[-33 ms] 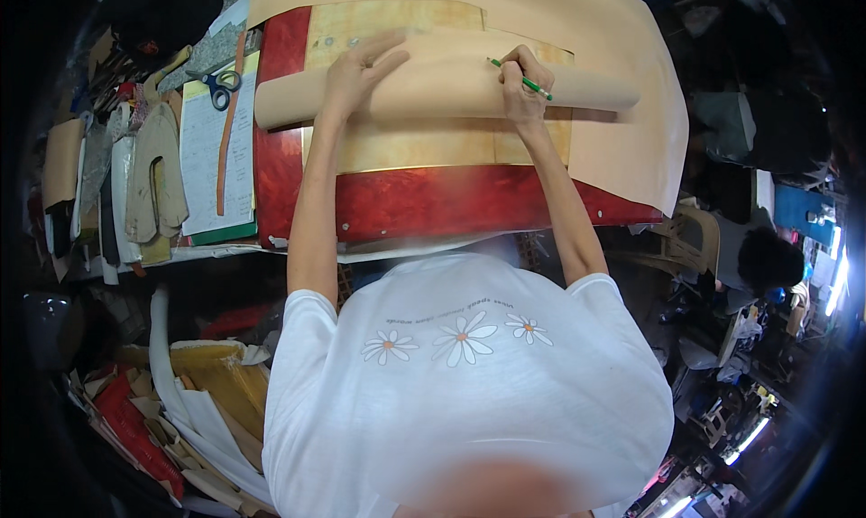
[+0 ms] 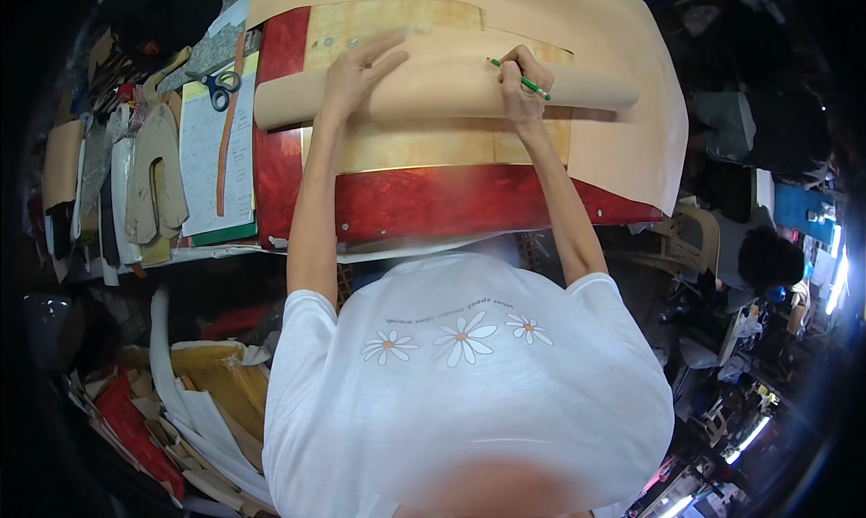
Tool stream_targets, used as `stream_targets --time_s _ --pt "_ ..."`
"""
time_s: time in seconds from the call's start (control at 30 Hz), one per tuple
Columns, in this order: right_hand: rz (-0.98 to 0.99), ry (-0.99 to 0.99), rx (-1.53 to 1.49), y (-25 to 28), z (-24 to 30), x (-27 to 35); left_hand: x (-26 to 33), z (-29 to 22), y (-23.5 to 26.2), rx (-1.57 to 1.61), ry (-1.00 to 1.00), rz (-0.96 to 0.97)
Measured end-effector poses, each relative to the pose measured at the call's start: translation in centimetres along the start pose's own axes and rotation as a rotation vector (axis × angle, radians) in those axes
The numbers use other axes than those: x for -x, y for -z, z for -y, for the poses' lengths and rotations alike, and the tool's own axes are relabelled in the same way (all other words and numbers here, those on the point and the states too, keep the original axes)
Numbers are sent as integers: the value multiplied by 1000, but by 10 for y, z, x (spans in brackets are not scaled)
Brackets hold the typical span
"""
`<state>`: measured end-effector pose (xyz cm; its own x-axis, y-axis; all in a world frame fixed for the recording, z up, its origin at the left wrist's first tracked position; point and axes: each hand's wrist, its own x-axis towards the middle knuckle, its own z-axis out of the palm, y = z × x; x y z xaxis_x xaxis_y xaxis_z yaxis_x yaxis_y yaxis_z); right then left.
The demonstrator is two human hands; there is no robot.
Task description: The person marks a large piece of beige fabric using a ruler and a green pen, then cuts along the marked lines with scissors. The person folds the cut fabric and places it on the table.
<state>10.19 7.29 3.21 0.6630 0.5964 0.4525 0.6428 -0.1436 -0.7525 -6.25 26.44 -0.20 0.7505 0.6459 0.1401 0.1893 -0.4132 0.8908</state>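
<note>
Up on the red table (image 2: 424,202), the left hand (image 2: 354,69) presses flat, fingers spread, on a tan pattern piece (image 2: 433,90); the right hand (image 2: 523,83) pinches a green pencil (image 2: 521,79) there. Blue-handled scissors (image 2: 219,85) lie left on a white printed sheet (image 2: 206,157).

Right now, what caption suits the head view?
Left hand flattens a tan rolled leather sheet while right hand marks it with a green pencil.
</note>
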Motion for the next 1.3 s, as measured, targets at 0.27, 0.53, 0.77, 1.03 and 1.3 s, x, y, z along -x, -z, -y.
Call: stream_targets --time_s 0.27,0.53,0.77,1.03,1.3 --pt "17 113 57 1 3 1 -1 2 -2 -9 -39 -20" --pt "95 79 156 10 2 11 0 4 -2 -7 -31 -19" --pt "235 76 -118 -39 52 46 2 5 0 -42 -54 -13" --pt "175 201 307 -22 21 33 1 6 1 -54 -5 36" --pt "-58 9 -130 6 20 16 0 12 -2 -80 -105 -25"
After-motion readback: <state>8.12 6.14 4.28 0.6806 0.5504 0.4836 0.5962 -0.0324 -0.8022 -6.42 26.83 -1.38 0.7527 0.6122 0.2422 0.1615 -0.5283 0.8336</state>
